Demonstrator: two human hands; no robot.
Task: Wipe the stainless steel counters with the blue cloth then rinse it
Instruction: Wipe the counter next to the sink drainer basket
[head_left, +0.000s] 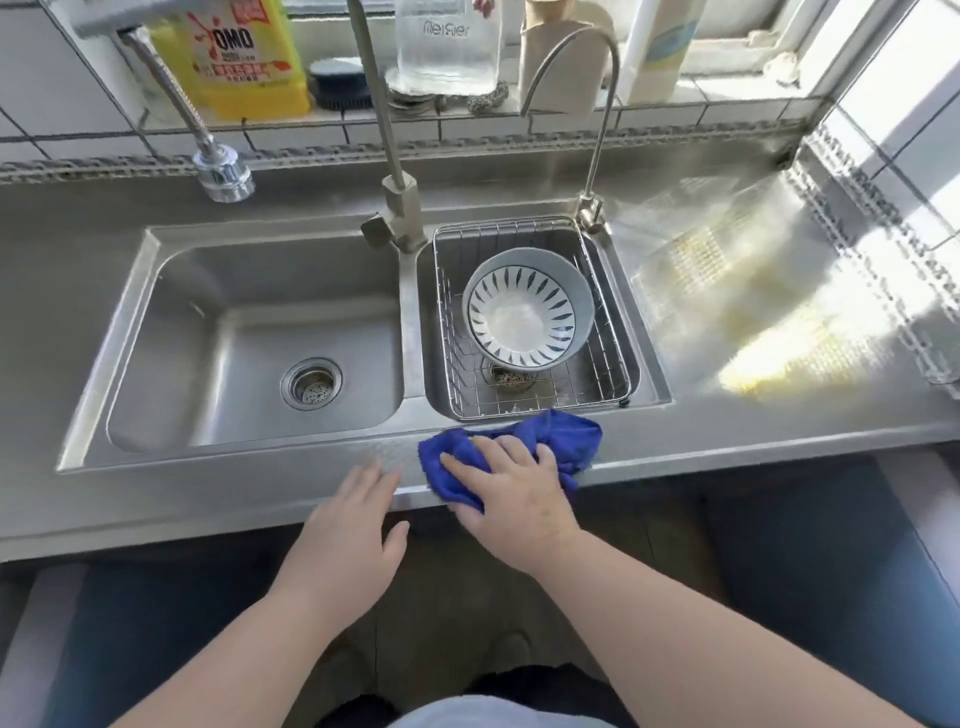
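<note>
The right hand (511, 491) presses flat, fingers spread, on the blue cloth (524, 449), which lies bunched on the counter's (208, 499) front strip and overhangs its edge. The left hand (353, 525) rests just beside it at 9 o'clock, fingers straight on the same edge, holding nothing. At 12 o'clock sits the wire basket (613, 364) with a bowl (527, 306); at 10 o'clock, the bare left basin (208, 338). Open sunlit counter stretches toward 2 o'clock.

Sunlit white-tiled wall (62, 93), window ledge (727, 96)
</note>
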